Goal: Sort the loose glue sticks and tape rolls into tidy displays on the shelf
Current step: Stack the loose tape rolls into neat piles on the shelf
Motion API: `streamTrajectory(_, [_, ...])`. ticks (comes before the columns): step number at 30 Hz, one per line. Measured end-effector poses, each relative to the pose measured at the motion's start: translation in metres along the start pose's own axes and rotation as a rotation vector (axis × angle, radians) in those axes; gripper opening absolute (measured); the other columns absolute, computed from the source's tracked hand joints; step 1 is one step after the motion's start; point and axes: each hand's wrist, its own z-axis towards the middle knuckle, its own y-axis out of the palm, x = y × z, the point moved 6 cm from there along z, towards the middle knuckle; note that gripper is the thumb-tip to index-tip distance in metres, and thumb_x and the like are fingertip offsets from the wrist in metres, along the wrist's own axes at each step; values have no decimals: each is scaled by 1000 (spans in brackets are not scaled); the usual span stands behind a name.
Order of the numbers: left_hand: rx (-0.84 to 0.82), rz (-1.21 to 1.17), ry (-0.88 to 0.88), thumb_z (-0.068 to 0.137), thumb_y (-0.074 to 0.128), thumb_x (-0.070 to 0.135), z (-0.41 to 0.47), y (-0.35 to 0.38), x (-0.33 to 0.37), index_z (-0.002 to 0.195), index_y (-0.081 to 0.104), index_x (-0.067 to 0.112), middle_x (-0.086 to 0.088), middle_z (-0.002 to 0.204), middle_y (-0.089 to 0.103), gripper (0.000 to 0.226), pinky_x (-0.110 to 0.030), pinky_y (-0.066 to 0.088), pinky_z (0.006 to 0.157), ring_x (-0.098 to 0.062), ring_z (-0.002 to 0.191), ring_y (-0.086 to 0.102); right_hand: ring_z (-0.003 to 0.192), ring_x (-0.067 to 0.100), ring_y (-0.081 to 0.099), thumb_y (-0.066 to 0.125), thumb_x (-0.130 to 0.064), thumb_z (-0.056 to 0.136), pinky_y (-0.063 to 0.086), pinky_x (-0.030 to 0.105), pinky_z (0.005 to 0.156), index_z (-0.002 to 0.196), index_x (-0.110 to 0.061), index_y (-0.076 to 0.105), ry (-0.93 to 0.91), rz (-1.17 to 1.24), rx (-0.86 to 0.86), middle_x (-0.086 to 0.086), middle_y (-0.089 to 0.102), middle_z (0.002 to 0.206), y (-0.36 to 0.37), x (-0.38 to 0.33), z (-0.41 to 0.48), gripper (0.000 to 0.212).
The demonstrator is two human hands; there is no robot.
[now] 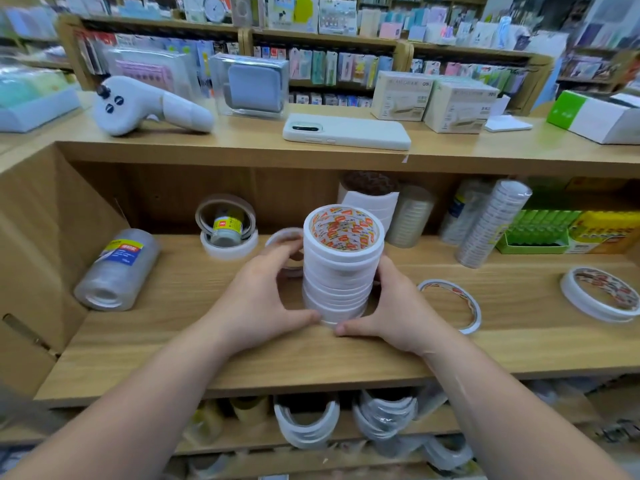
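Observation:
A tall stack of white tape rolls [341, 268] stands upright on the middle of the wooden shelf [207, 341]. My left hand [258, 301] curls round its left side and my right hand [388, 306] curls round its right side, thumbs meeting at the base. A thin loose roll [450, 306] lies flat just right of my right hand, and a wider loose roll [601, 294] lies at the far right. A small glue bottle [227, 228] sits inside two rolls at the back left. Green glue sticks in a display box [536, 230] stand at the back right.
A wrapped pack of clear tape [116, 270] leans against the cardboard side at the left. More wrapped tape stacks [488, 223] stand at the back right. On the top board lie a phone [346, 131] and a white controller [149, 107]. Tape rolls [306, 422] fill the shelf below.

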Motion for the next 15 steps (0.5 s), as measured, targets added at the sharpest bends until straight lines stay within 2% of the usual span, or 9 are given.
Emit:
streamTrajectory(3, [74, 58, -3, 62, 74, 40, 7, -21, -14, 132, 61, 21, 8, 120, 57, 74, -18, 45, 92, -7, 110, 55, 109, -15, 52, 101, -31, 47, 40, 4, 91, 143, -34, 39, 25, -35, 17, -39, 52, 115, -1, 1, 0, 115])
streamTrajectory(5, [86, 185, -39, 63, 71, 42, 17, -30, -24, 131, 61, 22, 5, 123, 57, 72, -35, 48, 100, -15, 116, 53, 110, -11, 53, 101, -32, 47, 38, 2, 89, 144, -33, 38, 49, -54, 30, -38, 53, 115, -3, 2, -2, 115])
streamTrajectory(6, [57, 258, -63, 64, 71, 49, 24, -31, -26, 135, 58, 23, 4, 128, 56, 77, -38, 46, 104, -18, 121, 52, 112, -6, 54, 101, -33, 47, 39, 5, 90, 144, -32, 39, 66, -64, 39, -35, 54, 116, -5, 3, -2, 115])
streamTrajectory(8, [-73, 411, -96, 65, 73, 62, 38, -24, -25, 144, 49, 24, 1, 141, 51, 90, -38, 39, 111, -25, 130, 46, 116, 1, 54, 100, -34, 48, 41, 16, 94, 143, -30, 40, 103, -84, 65, -29, 56, 117, -9, 4, -4, 112])
streamTrajectory(10, [-223, 556, -130, 70, 72, 67, 52, -10, -22, 152, 38, 24, 0, 150, 43, 98, -36, 33, 113, -29, 134, 40, 114, 1, 52, 100, -33, 50, 39, 18, 93, 140, -31, 39, 133, -90, 101, -30, 53, 111, -13, 3, -6, 109])
streamTrajectory(12, [-321, 670, -149, 72, 65, 73, 65, 1, -18, 151, 36, 24, -2, 147, 47, 97, -38, 38, 108, -30, 129, 41, 111, 0, 51, 100, -34, 50, 39, 19, 91, 142, -31, 37, 147, -104, 140, -29, 52, 112, -13, 1, -7, 111])
streamTrajectory(15, [-386, 711, -184, 67, 61, 76, 78, 3, -15, 134, 48, 23, -4, 132, 58, 87, -40, 46, 98, -31, 119, 47, 112, 2, 53, 100, -34, 50, 39, 20, 91, 143, -30, 37, 172, -106, 194, -24, 55, 117, -10, 0, -9, 113])
